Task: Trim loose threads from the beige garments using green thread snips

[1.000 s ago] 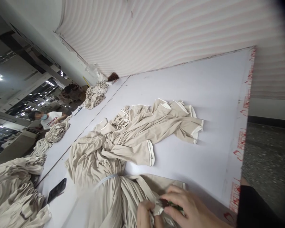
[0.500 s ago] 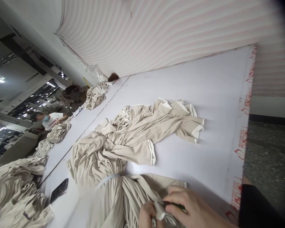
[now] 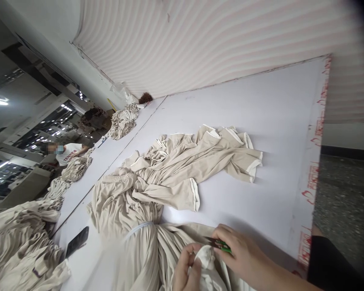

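Note:
My left hand (image 3: 188,266) pinches the white edge (image 3: 205,257) of a beige garment at the bottom of the view. Just to its right, my right hand (image 3: 233,246) is closed around small thread snips (image 3: 220,244) with green handles, their dark blades pointing left above the white edge. Under and beside both hands lies a beige garment bundle (image 3: 142,250), cinched with a pale tie (image 3: 138,228). Beyond it, loose beige garments (image 3: 182,169) with white-edged openings are spread on the white table (image 3: 261,105).
A black phone (image 3: 77,241) lies left of the bundle. Piles of beige garments (image 3: 21,238) line the left side, with another pile (image 3: 123,121) farther back. A person (image 3: 71,153) in a white shirt is beyond the table. Striped sheeting (image 3: 215,40) borders its far side.
My right hand has moved slightly up with the snips, whose blades and green handles now show more clearly. My left hand has turned the white edge upward.

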The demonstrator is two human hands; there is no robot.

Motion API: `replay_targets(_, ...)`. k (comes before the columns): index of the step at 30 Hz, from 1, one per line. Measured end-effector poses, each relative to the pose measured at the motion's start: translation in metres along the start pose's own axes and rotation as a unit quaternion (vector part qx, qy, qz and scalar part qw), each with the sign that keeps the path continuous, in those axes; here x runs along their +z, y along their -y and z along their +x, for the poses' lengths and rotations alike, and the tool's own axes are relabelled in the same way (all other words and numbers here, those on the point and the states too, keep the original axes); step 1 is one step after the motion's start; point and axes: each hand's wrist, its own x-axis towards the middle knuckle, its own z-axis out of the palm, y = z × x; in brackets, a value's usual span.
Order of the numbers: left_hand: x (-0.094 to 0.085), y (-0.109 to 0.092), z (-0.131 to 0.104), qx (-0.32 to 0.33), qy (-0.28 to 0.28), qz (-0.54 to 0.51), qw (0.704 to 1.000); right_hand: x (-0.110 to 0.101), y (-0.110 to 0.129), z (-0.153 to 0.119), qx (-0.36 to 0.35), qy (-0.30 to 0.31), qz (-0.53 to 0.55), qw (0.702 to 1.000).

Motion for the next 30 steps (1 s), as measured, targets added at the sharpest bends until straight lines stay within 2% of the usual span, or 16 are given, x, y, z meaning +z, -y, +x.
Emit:
replay_targets(4,-0.007,-0.001,0.006,-0.057,0.017,-0.104,0.993,-0.012,0.003,-0.008,-0.002,0.04,0.024,0.999)
replay_targets(8,-0.011,-0.007,0.004,-0.088,0.029,-0.095,0.991,-0.012,0.005,-0.009,-0.019,0.061,0.024,0.998)
replay_targets(11,-0.013,-0.009,0.004,-0.079,0.034,-0.08,0.993,-0.008,0.005,-0.006,-0.018,0.053,0.027,0.998)
replay_targets(19,-0.015,0.001,0.007,-0.08,0.041,-0.13,0.987,-0.01,0.0,-0.007,0.026,0.051,0.078,0.995)
replay_targets(26,-0.017,0.004,0.009,-0.055,0.056,-0.112,0.991,-0.012,0.009,-0.008,-0.006,0.056,0.038,0.998)
replay_targets(30,-0.016,0.004,0.01,-0.046,0.055,-0.093,0.993,-0.009,0.01,-0.006,-0.001,0.059,0.04,0.998)
